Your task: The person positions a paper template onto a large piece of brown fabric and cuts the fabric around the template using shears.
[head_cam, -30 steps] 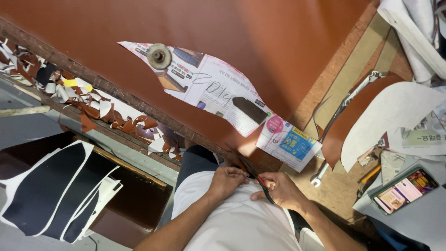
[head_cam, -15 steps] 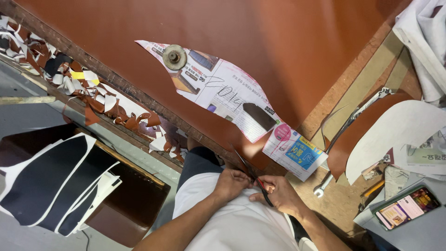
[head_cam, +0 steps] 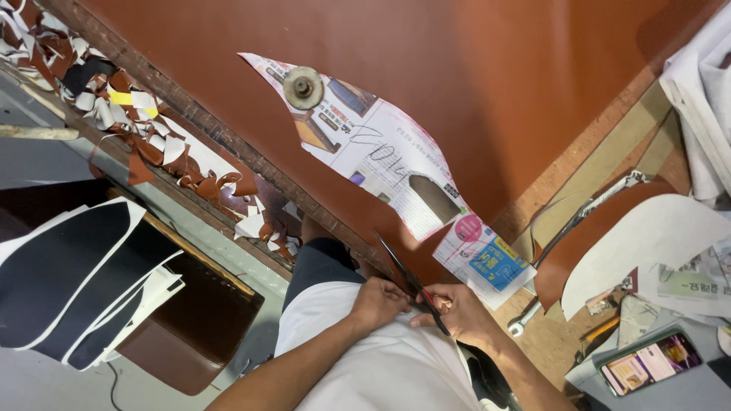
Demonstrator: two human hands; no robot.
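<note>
A large brown leather sheet (head_cam: 426, 68) covers the table. On it lies a paper pattern (head_cam: 381, 152) cut from printed paper, held down by a round metal weight (head_cam: 303, 87). My right hand (head_cam: 457, 313) grips dark scissors (head_cam: 411, 283) with red handles at the sheet's near edge, blades pointing toward the pattern. My left hand (head_cam: 378, 301) is closed right beside the scissors, touching the leather edge; whether it pinches the leather is unclear.
Brown and white leather scraps (head_cam: 152, 144) pile along the table's far side and floor. A wrench (head_cam: 567, 236) lies to the right, beside a white cut piece (head_cam: 647, 243) and a phone (head_cam: 647, 364). Dark pattern pieces (head_cam: 76, 281) lie on a box at left.
The view has shifted, so the pattern and table sit lower right in frame. Both hands stay together at the leather edge with the scissors.
</note>
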